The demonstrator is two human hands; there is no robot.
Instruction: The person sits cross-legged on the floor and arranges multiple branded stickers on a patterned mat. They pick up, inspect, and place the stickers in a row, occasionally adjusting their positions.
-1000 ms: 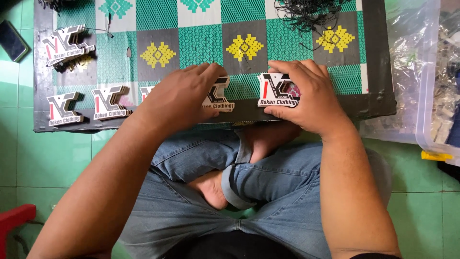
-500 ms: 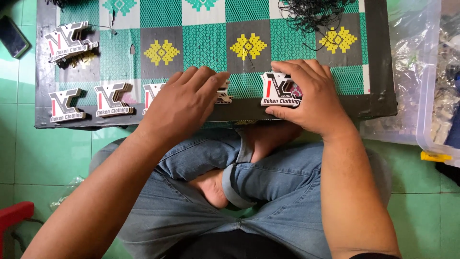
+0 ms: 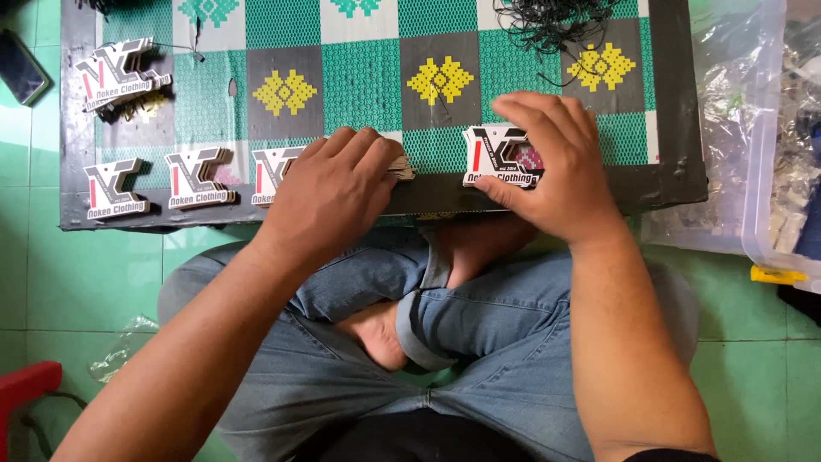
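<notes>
Cardboard tags line the surface [image 3: 676,184] edge — the left hand [image 3: 329,192] has slid left, now flat on one stack [image 3: 402,167] (mostly hidden); the right hand [image 3: 556,167] grips another stack [image 3: 500,158].

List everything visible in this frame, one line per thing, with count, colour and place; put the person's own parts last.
Die-cut tag stacks: five visible; white, grey and red; one under the right hand, one mostly hidden under the left hand, three in a row at the board's near left edge, one at its far left corner.
Low board: one, green, grey and white checks with yellow diamonds, over the lap.
Black strings: a tangle, far edge of the board.
Clear plastic bin: one, right side.
Phone: one, dark, floor at far left.
Red object: one, bottom left corner.
Floor: green tiles.
Jeans: blue, crossed legs.
Left hand: palm down on a stack.
Right hand: gripping a stack.
</notes>
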